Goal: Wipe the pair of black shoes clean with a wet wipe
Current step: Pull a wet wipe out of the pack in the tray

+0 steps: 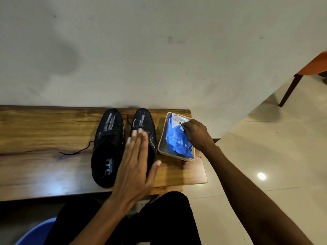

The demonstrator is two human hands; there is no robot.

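Two shiny black lace-up shoes stand side by side on the wooden bench, toes toward the wall: the left shoe [108, 145] and the right shoe [145, 122]. My left hand [135, 161] hovers flat over the right shoe's opening with fingers straight, holding nothing. A blue wet wipe packet [176, 140] lies in a small beige tray [161, 144] to the right of the shoes. My right hand [196, 133] rests on the packet, its fingertips pinching a small white tab or wipe at the packet's top.
The wooden bench [44, 138] stands against a grey wall, and its right end lies just past the tray. A loose black lace [77, 151] trails left of the shoes. An orange chair [304, 71] stands at the far right on the tiled floor. A blue stool edge [35, 232] shows bottom left.
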